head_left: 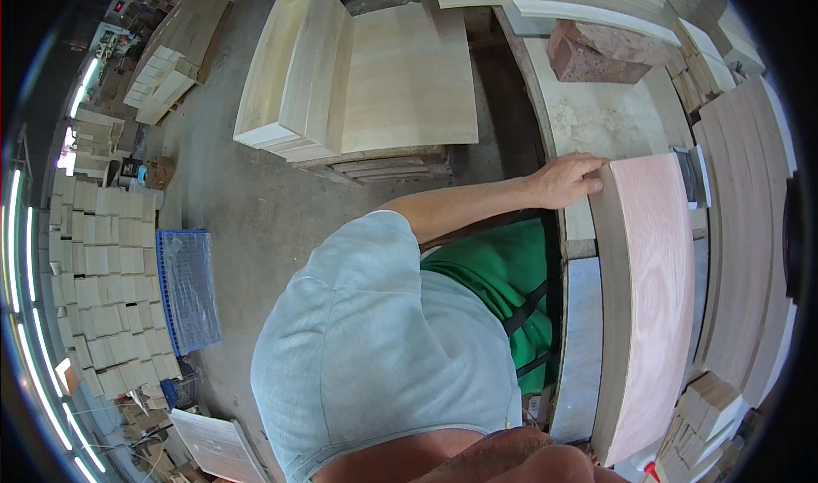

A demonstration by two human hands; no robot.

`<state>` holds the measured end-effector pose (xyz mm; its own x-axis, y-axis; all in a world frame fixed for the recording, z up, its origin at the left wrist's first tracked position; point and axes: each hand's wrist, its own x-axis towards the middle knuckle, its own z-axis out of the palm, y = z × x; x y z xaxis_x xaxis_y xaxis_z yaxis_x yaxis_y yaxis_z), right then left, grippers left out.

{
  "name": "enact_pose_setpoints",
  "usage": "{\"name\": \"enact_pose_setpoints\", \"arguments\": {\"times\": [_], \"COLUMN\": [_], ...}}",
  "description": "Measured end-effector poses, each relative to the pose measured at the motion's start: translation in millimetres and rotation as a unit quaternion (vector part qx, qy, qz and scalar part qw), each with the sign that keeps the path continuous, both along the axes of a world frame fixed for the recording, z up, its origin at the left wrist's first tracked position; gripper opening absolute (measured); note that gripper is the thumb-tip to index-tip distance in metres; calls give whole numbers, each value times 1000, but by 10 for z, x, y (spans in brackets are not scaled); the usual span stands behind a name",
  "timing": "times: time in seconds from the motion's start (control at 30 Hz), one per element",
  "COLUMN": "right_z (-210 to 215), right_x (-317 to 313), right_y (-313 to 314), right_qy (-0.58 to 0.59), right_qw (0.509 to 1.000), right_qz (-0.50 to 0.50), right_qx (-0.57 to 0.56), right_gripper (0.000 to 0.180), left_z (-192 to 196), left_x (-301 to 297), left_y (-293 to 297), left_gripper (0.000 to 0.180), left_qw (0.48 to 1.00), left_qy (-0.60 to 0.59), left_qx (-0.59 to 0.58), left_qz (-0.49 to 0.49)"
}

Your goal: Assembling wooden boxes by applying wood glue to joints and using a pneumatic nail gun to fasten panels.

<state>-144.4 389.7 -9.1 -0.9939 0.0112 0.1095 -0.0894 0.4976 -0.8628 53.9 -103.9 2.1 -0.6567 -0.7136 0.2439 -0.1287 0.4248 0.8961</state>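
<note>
My left hand (567,180) reaches across to a long wooden box (656,304) with pale sides and a pinkish wood-grain panel facing up. Its fingers are bent over the box's far left corner, and the thumb side is partly hidden. The box lies lengthwise on a workbench (582,329) with a light grey top. My right hand does not show. By the near end of the box, a small red nozzle tip (652,471) pokes up on a whitish object cut off by the picture's rim.
Reddish bricks (601,52) sit on the bench's far part. Long boards (741,227) line its right side. To the left, an open wooden box (285,65) and a flat panel (409,78) rest on a low stack. Farther left stand a blue crate (187,291) and piled wood pieces (106,287).
</note>
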Motion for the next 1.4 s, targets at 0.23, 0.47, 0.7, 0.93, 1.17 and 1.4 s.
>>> {"name": "enact_pose_setpoints", "arguments": {"times": [0.23, 0.47, 0.7, 0.93, 1.17, 1.4], "right_z": [280, 751, 1132, 1541, 2274, 2478], "right_x": [-112, -235, -239, 114, 890, 1636], "right_y": [-298, -647, -1194, -2277, -3791, -4432], "right_qy": [24, 69, 118, 327, 360, 440], "right_qw": [1000, 997, 989, 923, 780, 614], "right_qz": [1, 29, 84, 191, 509, 654], "right_qx": [-1, -2, -2, 68, -52, -43], "right_gripper": [38, 38, 39, 46, 45, 35], "left_z": [371, 727, 817, 365, -902, -1487], "left_x": [50, 148, 1570, 2787, 3449, 3677], "left_y": [90, 63, -194, 147, 732, 1299], "left_gripper": [65, 43, 14, 16, 25, 21], "left_qw": [981, 937, 890, 862, 834, 691], "left_qy": [145, 179, 103, 53, 63, 231], "left_qx": [-122, -274, -301, -111, 162, 315], "left_qz": [-37, 123, 327, 491, 523, 608]}}
